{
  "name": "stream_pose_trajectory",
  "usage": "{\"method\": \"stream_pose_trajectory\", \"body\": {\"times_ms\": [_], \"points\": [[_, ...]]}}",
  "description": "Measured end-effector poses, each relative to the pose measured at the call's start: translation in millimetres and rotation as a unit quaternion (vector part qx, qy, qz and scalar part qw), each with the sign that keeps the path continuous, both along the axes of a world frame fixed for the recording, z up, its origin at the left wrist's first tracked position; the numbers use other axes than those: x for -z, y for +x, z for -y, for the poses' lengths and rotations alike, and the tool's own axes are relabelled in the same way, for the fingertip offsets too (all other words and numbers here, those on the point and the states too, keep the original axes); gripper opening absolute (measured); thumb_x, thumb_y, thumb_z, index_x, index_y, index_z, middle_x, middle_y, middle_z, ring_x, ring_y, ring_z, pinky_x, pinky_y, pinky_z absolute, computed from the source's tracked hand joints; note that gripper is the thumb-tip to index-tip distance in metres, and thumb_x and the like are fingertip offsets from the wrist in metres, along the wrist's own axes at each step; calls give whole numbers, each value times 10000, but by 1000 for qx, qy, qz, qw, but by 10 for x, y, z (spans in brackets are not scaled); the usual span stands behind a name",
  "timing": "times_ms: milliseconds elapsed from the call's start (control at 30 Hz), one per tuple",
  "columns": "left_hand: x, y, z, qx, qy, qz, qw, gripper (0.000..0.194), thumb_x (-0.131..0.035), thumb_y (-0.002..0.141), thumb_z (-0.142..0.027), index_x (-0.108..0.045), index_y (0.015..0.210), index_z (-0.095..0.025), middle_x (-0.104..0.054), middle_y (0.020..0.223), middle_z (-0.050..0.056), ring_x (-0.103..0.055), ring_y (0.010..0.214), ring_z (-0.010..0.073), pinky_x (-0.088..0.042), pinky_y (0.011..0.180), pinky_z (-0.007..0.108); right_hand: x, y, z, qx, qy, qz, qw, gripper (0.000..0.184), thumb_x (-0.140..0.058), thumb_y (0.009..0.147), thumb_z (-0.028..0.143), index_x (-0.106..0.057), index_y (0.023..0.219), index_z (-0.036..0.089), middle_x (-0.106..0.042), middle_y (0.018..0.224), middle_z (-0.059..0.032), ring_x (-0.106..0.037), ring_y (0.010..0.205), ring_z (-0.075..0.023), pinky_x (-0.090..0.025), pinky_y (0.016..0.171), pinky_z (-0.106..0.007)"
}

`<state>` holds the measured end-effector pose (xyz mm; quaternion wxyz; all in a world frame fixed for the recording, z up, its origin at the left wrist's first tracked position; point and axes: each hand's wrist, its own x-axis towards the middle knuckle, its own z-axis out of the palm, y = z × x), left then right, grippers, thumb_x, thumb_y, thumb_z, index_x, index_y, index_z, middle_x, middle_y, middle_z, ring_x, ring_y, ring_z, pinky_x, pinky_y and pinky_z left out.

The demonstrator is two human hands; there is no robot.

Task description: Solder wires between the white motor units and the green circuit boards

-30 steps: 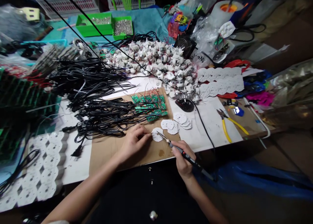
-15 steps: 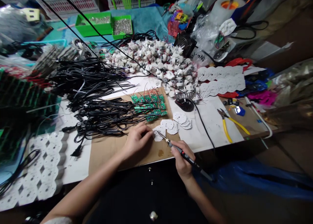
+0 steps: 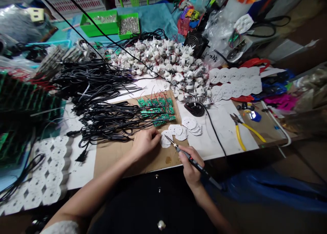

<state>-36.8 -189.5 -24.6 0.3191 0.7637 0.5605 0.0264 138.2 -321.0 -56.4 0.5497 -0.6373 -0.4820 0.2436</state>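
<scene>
My right hand (image 3: 191, 164) grips a soldering iron (image 3: 193, 162) with a dark handle and a small red light. Its metal tip rests on or just over a white octagonal circuit board (image 3: 166, 139) on the cardboard. Beside that board's left edge is my left hand (image 3: 146, 142), its fingers curled together; whatever they pinch, if anything, is hidden. Further white boards (image 3: 175, 129) lie close by, with a fanned stack (image 3: 192, 125) to their right. Above them, green circuit boards (image 3: 159, 110) with red wires and black power cords (image 3: 114, 116) are laid in rows.
A heap of white motor-like parts (image 3: 163, 61) covers the table's middle back. Yellow-handled cutters (image 3: 241, 130) lie on the right, near an iron stand (image 3: 194, 107) with a coil. Panels of white boards (image 3: 236, 82) sit behind. Green trays (image 3: 99, 24) hold small metal pieces.
The view has shifted slightly. My left hand's fingers look more curled in beside the board. The soldering iron stays at almost the same spot over it.
</scene>
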Motion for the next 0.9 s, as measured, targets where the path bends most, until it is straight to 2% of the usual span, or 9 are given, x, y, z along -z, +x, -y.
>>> {"method": "stream_pose_trajectory", "body": {"times_ms": [267, 567, 900], "points": [[2, 3, 15, -5, -3, -8, 1000, 184, -558, 898, -293, -708, 820, -221, -749, 791, 29, -676, 755, 200, -371, 657, 271, 12, 2, -23, -23, -2, 21, 999, 184, -617, 952, 214, -743, 1085, 229, -735, 848, -23, -688, 710, -171, -558, 672, -303], [-74, 33, 4, 3, -3, -35, 999, 185, -549, 894, -300, -700, 821, -222, -738, 781, 33, -665, 737, 202, -335, 639, 281, -8, 3, -42, -35, -1, 37, 999, 176, -610, 960, 225, -742, 1076, 218, -759, 883, -42, -712, 769, -187, -579, 702, -316], [-70, 45, 2, 20, 3, -48, 999, 191, -537, 901, -295, -707, 844, -230, -756, 823, 40, -676, 770, 209, -336, 645, 283, -67, -31, -58, -51, 33, 67, 996, 170, -628, 934, 156, -738, 1052, 211, -744, 859, -43, -707, 753, -180, -578, 689, -310]]}}
